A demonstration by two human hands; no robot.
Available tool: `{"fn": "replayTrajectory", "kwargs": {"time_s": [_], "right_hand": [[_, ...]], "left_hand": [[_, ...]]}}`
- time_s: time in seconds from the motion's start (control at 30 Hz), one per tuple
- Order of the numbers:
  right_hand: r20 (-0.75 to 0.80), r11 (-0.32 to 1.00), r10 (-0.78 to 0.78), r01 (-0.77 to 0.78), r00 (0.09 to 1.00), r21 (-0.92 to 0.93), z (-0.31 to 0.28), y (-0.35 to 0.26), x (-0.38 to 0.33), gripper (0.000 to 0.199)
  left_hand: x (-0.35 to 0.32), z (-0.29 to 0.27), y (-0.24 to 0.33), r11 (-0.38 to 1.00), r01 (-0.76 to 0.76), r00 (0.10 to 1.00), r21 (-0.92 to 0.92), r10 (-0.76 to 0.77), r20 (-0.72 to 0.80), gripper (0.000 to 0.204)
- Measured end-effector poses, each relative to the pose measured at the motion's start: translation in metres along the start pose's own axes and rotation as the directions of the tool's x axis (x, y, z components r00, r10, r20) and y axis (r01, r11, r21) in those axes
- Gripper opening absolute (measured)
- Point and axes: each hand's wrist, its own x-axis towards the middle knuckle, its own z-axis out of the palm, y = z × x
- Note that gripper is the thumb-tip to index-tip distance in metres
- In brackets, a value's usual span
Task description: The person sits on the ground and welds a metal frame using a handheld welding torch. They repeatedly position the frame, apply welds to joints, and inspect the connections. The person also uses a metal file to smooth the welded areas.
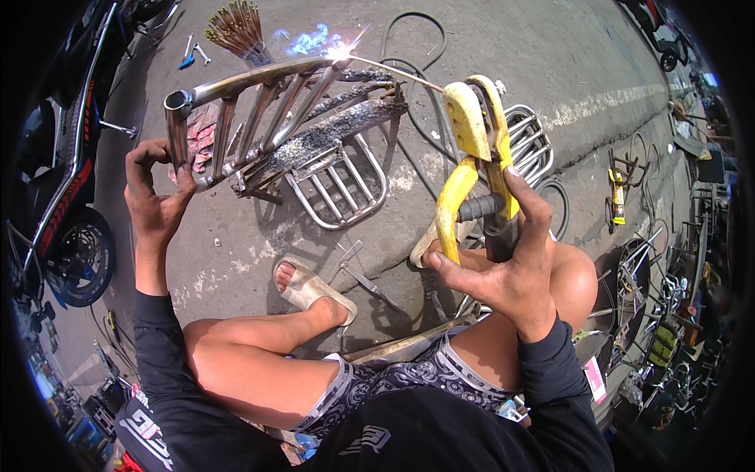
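My right hand grips a yellow welding electrode holder with a thin rod clamped in its jaws. The rod's tip touches a curved metal tube frame, where a bright spark and blue smoke show. My left hand holds the near open end of that frame, thumb and fingers wrapped around the tube. The frame has several slanted bars and a rusty, burnt bar on its right side. It stands tilted on the concrete ground.
Two chrome wire racks lie under and right of the frame. A bundle of welding rods and small tools lie at the top left. Black cables loop behind. A motorcycle wheel stands left; scrap metal piles right. My sandalled foot rests below.
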Motion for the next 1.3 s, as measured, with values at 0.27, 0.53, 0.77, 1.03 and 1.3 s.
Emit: {"fn": "replayTrajectory", "kwargs": {"time_s": [0.27,0.53,0.77,1.03,1.3], "right_hand": [[-0.022,0.999,0.004,-0.003,1.0,0.038,0.0023,0.0021,0.0002,0.112],[-0.011,1.0,-0.01,0.01,1.0,0.011,-0.0019,-0.0002,-0.0028,0.115],[-0.002,1.0,-0.027,0.027,1.0,-0.008,0.0005,0.0023,-0.0019,0.116],[0.006,0.997,-0.04,0.04,0.999,-0.066,0.0004,0.0001,0.0,0.119],[-0.037,0.997,-0.073,0.072,0.997,-0.036,0.0001,-0.0004,0.0038,0.109]], "left_hand": [[0.0001,-0.0001,0.0002,1.0,0.007,1.0,-0.007,-0.007,0.007,0.043],[-0.0004,-0.0004,-0.0011,1.0,0.011,1.0,0.019,-0.011,-0.001,0.043],[-0.0012,-0.0001,-0.0021,1.0,0.025,1.0,-0.008,-0.025,0.003,0.042],[-0.002,-0.0008,-0.0041,1.0,0.019,1.0,0.02,-0.019,-0.004,0.042],[-0.0024,-0.0004,-0.004,1.0,0.026,1.0,0.009,-0.026,-0.005,0.041]]}}
